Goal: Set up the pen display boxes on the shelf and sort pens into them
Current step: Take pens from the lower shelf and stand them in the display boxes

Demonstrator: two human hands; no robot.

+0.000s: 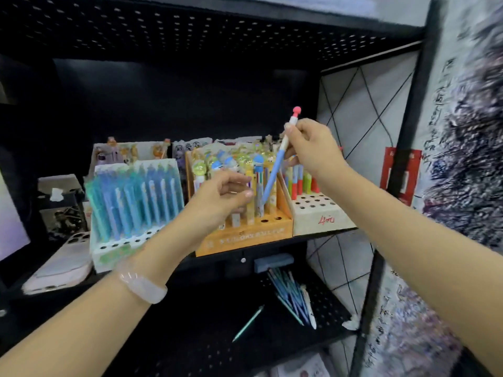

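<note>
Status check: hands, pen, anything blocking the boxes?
Right hand pinching blue pen, tip over orange box. Left hand at that box's pens. Nothing blocking.

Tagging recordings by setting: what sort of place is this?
Probably a stationery shop's display shelf. Tiered pen boxes full of pens stand on a black metal shelf, such as the orange box; the white box bears a handwritten red mark, likely a price. Loose pens lie below.

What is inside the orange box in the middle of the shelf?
The orange box holds upright pens with cartoon toppers; a few front holes are empty. The left hand covers some pens.
</note>
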